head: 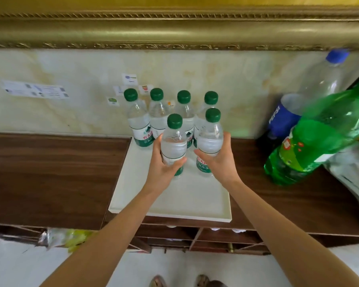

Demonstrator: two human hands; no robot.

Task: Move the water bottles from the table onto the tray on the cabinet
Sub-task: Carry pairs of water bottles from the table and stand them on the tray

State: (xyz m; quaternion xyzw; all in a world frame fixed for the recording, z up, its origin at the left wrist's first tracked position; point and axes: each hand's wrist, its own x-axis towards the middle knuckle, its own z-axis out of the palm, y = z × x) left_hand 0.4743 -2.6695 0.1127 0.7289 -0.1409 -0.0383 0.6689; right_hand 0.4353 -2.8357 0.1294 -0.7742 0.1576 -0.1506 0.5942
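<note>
Bottles were the whole job, and you had one in each of your hands: your left hand (163,162) was wrapped around the left bottle (174,145), your right hand (220,159) around the right bottle (209,139), both upright over the white tray (195,201) on the wooden counter (50,172). I judged you were setting this pair down as a second row, just in front of the back row (170,119) of four green-capped bottles at the tray's far edge. To do that well, you needed to keep both vertical, lower them until the bases sat flat on the tray, and leave a little gap from the back row so a knock would not topple it; only then let go. I could not tell whether the bases were already touching the tray. All six bottles looked full of clear water and capped. Off to the right stood a blue-capped Pepsi bottle (303,104), apparently nearly empty, and a green soda bottle (319,137), well apart from the tray.
</note>
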